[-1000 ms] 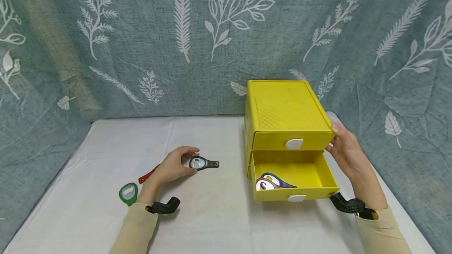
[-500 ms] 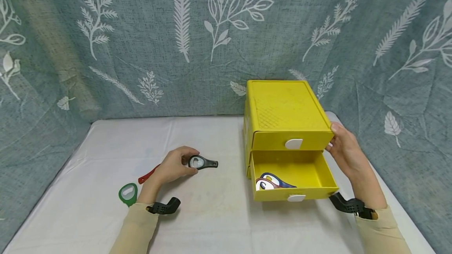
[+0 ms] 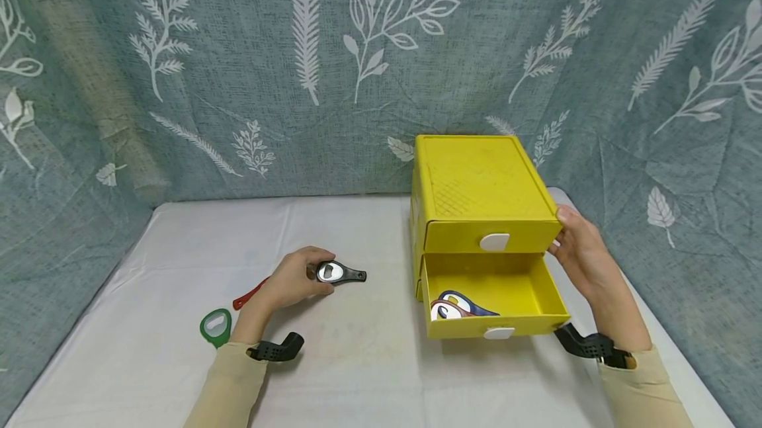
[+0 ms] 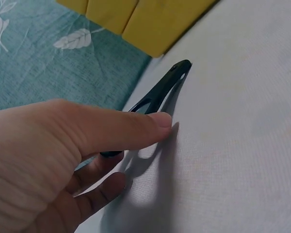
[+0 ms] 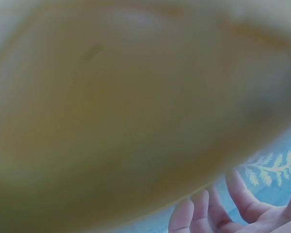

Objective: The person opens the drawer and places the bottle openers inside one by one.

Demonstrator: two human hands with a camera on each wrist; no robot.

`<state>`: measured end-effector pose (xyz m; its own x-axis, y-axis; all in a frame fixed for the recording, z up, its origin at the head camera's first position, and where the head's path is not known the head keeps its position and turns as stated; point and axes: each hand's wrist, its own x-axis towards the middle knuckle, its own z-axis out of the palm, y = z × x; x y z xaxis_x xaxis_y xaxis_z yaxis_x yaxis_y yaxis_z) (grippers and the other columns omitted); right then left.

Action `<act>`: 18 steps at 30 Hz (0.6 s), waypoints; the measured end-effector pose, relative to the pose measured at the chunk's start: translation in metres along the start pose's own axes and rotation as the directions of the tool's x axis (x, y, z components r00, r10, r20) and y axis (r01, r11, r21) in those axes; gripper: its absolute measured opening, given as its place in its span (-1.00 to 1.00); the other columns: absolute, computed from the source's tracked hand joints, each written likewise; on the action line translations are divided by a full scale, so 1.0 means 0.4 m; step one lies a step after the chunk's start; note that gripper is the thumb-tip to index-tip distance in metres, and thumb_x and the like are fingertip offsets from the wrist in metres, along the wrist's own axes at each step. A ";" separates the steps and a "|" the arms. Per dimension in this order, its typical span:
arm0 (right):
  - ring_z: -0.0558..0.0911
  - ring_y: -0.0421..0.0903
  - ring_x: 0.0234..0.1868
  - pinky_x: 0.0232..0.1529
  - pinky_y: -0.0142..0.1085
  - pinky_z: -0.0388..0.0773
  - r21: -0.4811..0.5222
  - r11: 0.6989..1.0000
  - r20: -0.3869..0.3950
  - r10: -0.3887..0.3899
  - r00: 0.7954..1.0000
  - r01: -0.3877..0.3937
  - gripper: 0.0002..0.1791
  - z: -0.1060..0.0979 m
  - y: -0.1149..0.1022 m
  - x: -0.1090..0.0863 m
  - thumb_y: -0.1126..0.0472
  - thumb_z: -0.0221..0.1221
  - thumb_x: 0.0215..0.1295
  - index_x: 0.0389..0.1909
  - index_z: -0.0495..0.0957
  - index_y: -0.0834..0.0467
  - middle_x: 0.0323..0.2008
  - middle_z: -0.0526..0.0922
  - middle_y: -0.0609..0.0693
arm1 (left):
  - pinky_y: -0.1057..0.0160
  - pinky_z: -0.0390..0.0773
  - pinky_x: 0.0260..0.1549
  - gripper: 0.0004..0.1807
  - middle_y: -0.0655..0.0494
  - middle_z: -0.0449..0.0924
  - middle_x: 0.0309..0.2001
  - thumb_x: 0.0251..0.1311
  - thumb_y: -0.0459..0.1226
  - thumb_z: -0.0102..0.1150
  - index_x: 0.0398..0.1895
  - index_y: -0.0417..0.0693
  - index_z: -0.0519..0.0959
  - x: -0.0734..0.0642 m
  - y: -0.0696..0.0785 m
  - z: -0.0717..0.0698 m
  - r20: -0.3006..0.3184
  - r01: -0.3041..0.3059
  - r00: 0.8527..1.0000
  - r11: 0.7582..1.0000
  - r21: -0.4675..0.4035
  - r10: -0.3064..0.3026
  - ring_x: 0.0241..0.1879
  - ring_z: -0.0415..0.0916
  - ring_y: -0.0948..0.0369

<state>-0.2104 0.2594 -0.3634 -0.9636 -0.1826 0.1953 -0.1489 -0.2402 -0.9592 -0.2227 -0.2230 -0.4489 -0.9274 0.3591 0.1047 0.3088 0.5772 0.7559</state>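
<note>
In the head view my left hand (image 3: pixel 296 276) pinches the round head of a black bottle opener (image 3: pixel 348 275) between thumb and fingers. Its handle points right, toward the drawers. The left wrist view shows the opener (image 4: pixel 161 92) slanting over the white cloth, its shadow beside it, with part of the head hidden behind my thumb. My right hand (image 3: pixel 583 253) rests against the right side of a yellow drawer unit (image 3: pixel 485 176), thumb at the upper front corner. Its lower drawer (image 3: pixel 494 329) is pulled out and holds a blue bottle opener (image 3: pixel 473 305) and a dark red one (image 3: pixel 448 311).
Left of my left forearm lie a green bottle opener (image 3: pixel 216 325) and a red handle (image 3: pixel 250 294), partly hidden by the hand. The upper drawer (image 3: pixel 452 237) is closed. A teal leaf-patterned curtain (image 3: pixel 238 84) hangs behind the white table (image 3: pixel 357 362).
The black opener has shifted slightly left and tilted in my left hand, its metal catching more light. My right hand and the drawers stay where they were.
</note>
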 end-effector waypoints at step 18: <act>0.52 -0.12 -0.08 -0.09 -0.27 0.51 0.000 1.000 -0.005 -0.010 1.000 0.010 -0.71 -0.001 0.000 0.002 0.11 -0.12 0.55 0.01 0.55 0.08 -0.12 0.60 -0.05 | 0.09 0.56 -0.10 -0.33 -0.01 0.53 0.13 -0.01 -0.27 0.53 0.23 -0.19 0.54 -0.005 0.021 -0.026 -0.034 -0.004 0.999 1.000 0.004 0.004 -0.02 0.48 0.05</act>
<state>-0.2113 0.2594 -0.3634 -0.9631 -0.1757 0.2037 -0.1583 -0.2420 -0.9573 -0.2203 -0.2267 -0.4362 -0.9328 0.3362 0.1301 0.3136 0.5790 0.7526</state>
